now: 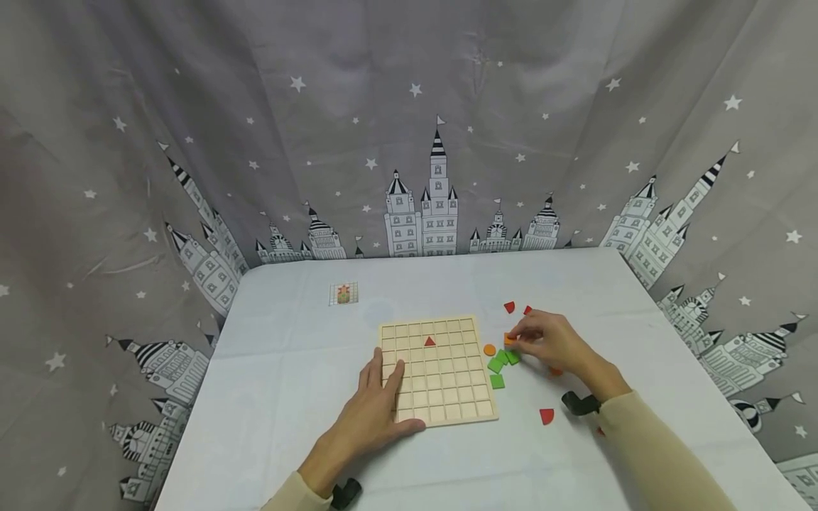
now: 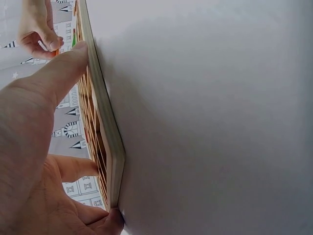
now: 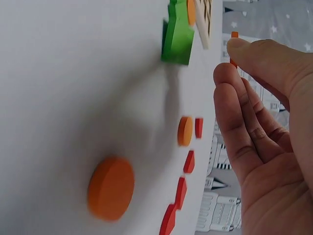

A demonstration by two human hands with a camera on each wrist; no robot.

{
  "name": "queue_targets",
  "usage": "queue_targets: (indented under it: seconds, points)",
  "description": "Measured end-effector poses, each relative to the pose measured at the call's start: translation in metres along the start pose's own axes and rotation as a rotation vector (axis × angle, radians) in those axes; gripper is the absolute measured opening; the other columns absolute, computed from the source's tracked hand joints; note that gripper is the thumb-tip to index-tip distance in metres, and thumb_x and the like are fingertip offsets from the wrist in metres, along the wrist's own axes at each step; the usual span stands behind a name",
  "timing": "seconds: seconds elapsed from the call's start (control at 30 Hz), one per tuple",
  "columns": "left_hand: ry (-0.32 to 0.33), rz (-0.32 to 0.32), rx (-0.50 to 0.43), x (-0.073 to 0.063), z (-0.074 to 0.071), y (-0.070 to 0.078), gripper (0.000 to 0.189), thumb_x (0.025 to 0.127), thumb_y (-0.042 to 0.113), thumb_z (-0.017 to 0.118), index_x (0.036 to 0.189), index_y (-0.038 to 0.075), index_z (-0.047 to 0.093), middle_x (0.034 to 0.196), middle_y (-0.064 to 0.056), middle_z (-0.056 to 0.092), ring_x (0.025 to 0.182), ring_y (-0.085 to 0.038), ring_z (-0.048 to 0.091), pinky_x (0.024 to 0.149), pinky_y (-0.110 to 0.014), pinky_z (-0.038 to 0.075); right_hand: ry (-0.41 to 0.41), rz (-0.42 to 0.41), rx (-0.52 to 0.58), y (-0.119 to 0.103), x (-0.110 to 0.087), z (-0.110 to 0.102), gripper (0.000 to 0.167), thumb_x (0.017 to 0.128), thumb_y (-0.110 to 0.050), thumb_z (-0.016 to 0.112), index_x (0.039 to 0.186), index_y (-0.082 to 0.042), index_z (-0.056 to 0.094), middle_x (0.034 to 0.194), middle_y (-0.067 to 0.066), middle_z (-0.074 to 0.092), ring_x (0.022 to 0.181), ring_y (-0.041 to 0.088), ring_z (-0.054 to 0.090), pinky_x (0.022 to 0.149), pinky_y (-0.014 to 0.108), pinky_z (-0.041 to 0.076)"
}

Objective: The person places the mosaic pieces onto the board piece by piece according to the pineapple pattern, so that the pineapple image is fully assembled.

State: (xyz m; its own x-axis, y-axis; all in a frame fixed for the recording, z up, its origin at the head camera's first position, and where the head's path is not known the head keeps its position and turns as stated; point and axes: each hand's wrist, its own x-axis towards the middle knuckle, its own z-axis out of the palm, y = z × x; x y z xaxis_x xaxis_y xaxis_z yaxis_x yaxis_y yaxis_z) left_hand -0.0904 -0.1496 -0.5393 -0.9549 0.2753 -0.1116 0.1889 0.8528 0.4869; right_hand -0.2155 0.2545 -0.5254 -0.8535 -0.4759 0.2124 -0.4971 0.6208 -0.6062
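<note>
My left hand (image 1: 371, 415) spreads over the front left corner of a pale wooden grid board (image 1: 454, 410). Its thumb touches the front edge, one finger reaches over the top, and others lie along the left side, in the left wrist view too. A red triangle (image 1: 430, 341) lies in a cell toward the board's far side. Right of the board, my right hand (image 1: 551, 342) pinches a small orange piece (image 3: 234, 35) between thumb and fingertip, raised off the table in the right wrist view; the fingers hide most of its shape. Several green squares (image 1: 497, 382) lie between board and hand.
An orange disc (image 1: 489, 350) lies beside the board's right edge. Red pieces (image 1: 546, 416) are scattered around the right hand, with another orange disc (image 3: 111, 188) under the wrist. A small picture card (image 1: 344, 294) lies at the back left of the white-covered table (image 1: 281, 383).
</note>
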Motion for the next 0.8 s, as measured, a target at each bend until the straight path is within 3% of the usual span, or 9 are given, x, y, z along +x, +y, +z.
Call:
queue_targets:
  seconds: [0.2, 0.8]
  points:
    - [-0.002, 0.004, -0.01, -0.001, -0.001, -0.001, 0.124, 0.089, 0.068, 0.096, 0.18, 0.005, 0.041, 0.192, -0.037, 0.012, 0.176, -0.057, 0.026, 0.111, -0.07, 0.063, 0.016, -0.061, 0.006, -0.011, 0.006, 0.008, 0.017, 0.093, -0.005, 0.098, 0.108, -0.012, 0.091, 0.105, -0.001, 0.086, 0.089, 0.01, 0.078, 0.084, 0.028, 0.066]
    - [0.0, -0.005, -0.013, -0.002, -0.002, 0.0, 0.124, 0.088, 0.068, 0.097, 0.18, 0.005, 0.042, 0.191, -0.037, 0.013, 0.176, -0.057, 0.027, 0.117, -0.07, 0.059, -0.04, -0.055, 0.063, -0.046, 0.026, 0.04, 0.02, 0.095, -0.008, 0.098, 0.112, -0.015, 0.092, 0.108, -0.002, 0.081, 0.091, 0.006, 0.073, 0.085, 0.026, 0.067]
